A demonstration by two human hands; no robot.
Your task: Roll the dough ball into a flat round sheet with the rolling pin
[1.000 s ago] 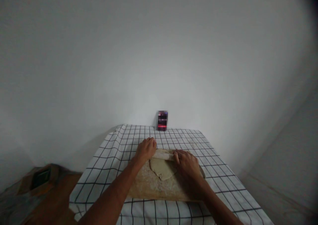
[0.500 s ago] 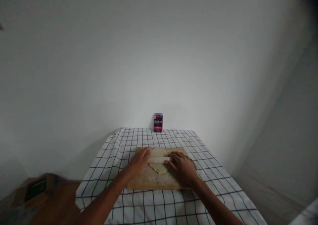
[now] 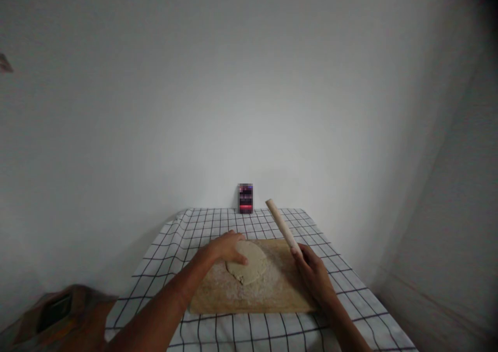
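A flat, roundish sheet of dough point(image 3: 252, 271) with ragged near edges lies on a floured wooden board point(image 3: 218, 301). My left hand point(image 3: 227, 249) rests over its far left side, thumb on top and fingers spread toward the far rim; the fingertips are partly hidden. At the board's right side, my right hand point(image 3: 313, 271) is closed round the lower end of a pale wooden rolling pin point(image 3: 282, 225). The pin is raised off the dough, tilted with its free end up and to the left.
A white tablecloth with dark checks point(image 3: 210, 222) covers the table under the board. A small dark pixelated upright object point(image 3: 245, 199) stands at the back against the white wall point(image 3: 249, 93). Low on the left, beside the table, is a brownish box-like object point(image 3: 58, 310).
The rolling pin lay across the dough under both hands. My right hand has lifted it away to the right, and my left hand is now on the bare dough.
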